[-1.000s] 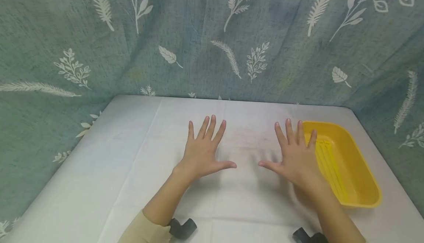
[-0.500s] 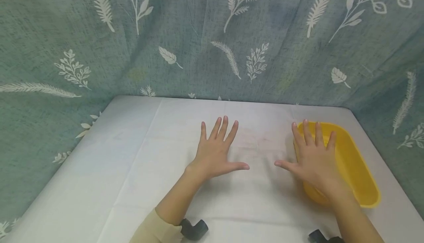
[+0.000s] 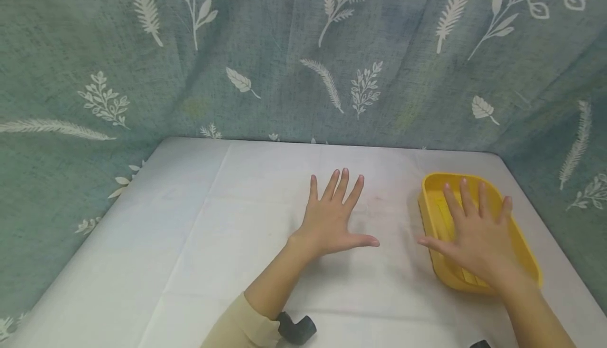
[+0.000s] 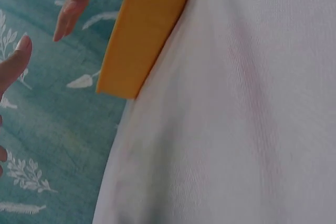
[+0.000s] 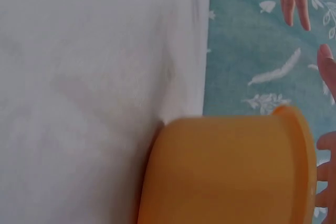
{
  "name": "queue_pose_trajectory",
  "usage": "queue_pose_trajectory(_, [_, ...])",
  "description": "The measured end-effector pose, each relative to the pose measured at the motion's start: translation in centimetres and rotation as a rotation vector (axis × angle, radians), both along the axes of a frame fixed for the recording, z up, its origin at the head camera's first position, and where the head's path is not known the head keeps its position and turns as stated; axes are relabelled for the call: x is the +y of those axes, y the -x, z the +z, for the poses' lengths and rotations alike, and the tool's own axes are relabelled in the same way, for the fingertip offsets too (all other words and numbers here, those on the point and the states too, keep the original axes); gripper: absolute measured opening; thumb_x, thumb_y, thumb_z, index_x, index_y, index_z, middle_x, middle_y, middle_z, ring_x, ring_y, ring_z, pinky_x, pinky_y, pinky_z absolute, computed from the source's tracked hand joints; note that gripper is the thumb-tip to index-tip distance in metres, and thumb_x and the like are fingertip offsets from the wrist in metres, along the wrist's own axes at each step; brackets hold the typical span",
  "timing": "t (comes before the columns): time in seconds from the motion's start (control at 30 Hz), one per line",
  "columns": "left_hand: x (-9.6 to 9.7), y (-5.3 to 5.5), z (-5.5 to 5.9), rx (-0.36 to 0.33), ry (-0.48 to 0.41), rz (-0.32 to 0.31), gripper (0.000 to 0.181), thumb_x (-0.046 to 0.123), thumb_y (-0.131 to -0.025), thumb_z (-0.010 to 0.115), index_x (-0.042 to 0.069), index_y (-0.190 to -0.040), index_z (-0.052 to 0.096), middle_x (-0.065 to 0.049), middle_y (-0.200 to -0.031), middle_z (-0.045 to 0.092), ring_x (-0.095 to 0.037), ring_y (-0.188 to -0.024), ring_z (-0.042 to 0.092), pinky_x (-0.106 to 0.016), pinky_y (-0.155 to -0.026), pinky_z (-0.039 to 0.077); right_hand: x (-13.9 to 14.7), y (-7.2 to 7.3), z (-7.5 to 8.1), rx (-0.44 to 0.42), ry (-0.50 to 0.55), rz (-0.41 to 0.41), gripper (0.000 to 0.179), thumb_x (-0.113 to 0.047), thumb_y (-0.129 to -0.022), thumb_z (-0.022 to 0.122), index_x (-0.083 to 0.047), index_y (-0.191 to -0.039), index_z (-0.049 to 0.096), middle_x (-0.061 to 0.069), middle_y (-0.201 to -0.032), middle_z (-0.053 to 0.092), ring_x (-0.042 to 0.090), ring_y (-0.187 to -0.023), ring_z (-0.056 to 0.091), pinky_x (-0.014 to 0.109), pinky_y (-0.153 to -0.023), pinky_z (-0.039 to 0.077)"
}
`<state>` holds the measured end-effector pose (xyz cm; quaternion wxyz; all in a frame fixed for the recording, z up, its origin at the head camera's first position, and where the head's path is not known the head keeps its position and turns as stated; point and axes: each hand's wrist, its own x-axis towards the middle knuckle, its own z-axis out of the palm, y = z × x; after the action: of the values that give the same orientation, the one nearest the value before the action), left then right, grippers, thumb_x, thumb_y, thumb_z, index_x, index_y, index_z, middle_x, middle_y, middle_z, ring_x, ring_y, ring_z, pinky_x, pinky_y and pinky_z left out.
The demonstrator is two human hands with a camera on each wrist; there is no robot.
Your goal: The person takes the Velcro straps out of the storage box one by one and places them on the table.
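Observation:
Both hands hover palm down with fingers spread, and neither holds anything. My left hand [image 3: 327,221] is over the middle of the white table, its thumb pointing right. Above the yellow basin [image 3: 528,263] is my right hand [image 3: 481,237], which hides part of the inside. Slender yellow strips [image 3: 443,216] show on the basin's floor; what they are is hard to tell. In the left wrist view the basin [image 4: 147,35] stands on the cloth beyond the left thumb [image 4: 16,64]. The right wrist view shows the basin's outer wall [image 5: 226,171] close by, beside the right fingers [image 5: 325,177].
A white cloth [image 3: 213,263] with fold lines covers the table. A green curtain with white leaf prints [image 3: 284,58] hangs behind and at the sides. Dark wrist-worn pieces [image 3: 297,329] show below the left forearm and at the bottom edge near the right.
Both hands have moved right, still spread. The right hand has gone from the basin's left edge to over its middle. The basin stays in about the same place.

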<state>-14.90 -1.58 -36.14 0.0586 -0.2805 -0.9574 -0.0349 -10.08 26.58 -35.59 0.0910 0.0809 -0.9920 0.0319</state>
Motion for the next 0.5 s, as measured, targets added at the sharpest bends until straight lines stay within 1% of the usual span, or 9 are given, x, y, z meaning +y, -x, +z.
queue_pose_trajectory(0.1, [0.8,-0.1,0.0,-0.017,0.015,0.003,0.112,0.089,-0.071,0.034,0.026,-0.149,-0.015,-0.009,-0.158,-0.005,-0.027,-0.146,-0.006,-0.064,-0.109,-0.006,0.7,-0.3,-0.1,-0.005,-0.014,-0.003,0.113,-0.075,-0.075,0.055,-0.010,-0.153,0.005,0.027,-0.155,0.001,0.049,-0.139,-0.010,0.069,-0.099,-0.020])
queue_pose_trajectory(0.23, [1.8,-0.2,-0.1,-0.029,0.022,-0.004,0.113,0.090,-0.070,0.033,0.027,-0.150,-0.015,-0.009,-0.159,-0.004,-0.027,-0.146,-0.007,-0.064,-0.109,-0.007,1.7,-0.7,-0.5,-0.015,-0.012,0.002,0.112,-0.073,-0.076,0.055,-0.010,-0.153,0.002,0.027,-0.155,0.000,0.047,-0.139,-0.015,0.069,-0.098,-0.022])
queue_pose_trajectory(0.37, [3.0,-0.4,-0.3,-0.030,0.028,-0.037,0.112,0.090,-0.070,0.033,0.026,-0.151,-0.013,-0.009,-0.159,-0.005,-0.027,-0.146,-0.006,-0.064,-0.109,-0.006,2.7,-0.9,-0.7,-0.022,-0.009,-0.007,0.113,-0.072,-0.076,0.056,-0.010,-0.153,0.002,0.028,-0.154,0.001,0.047,-0.138,-0.016,0.068,-0.097,-0.023])
queue_pose_trajectory(0.5, [4.1,-0.7,-0.3,-0.014,0.031,-0.069,0.112,0.090,-0.071,0.033,0.027,-0.149,-0.016,-0.008,-0.159,-0.006,-0.026,-0.146,-0.005,-0.064,-0.110,-0.005,3.6,-1.2,-0.5,-0.040,-0.007,-0.032,0.115,-0.071,-0.076,0.058,-0.009,-0.152,0.000,0.029,-0.154,0.000,0.050,-0.138,-0.015,0.068,-0.096,-0.025])
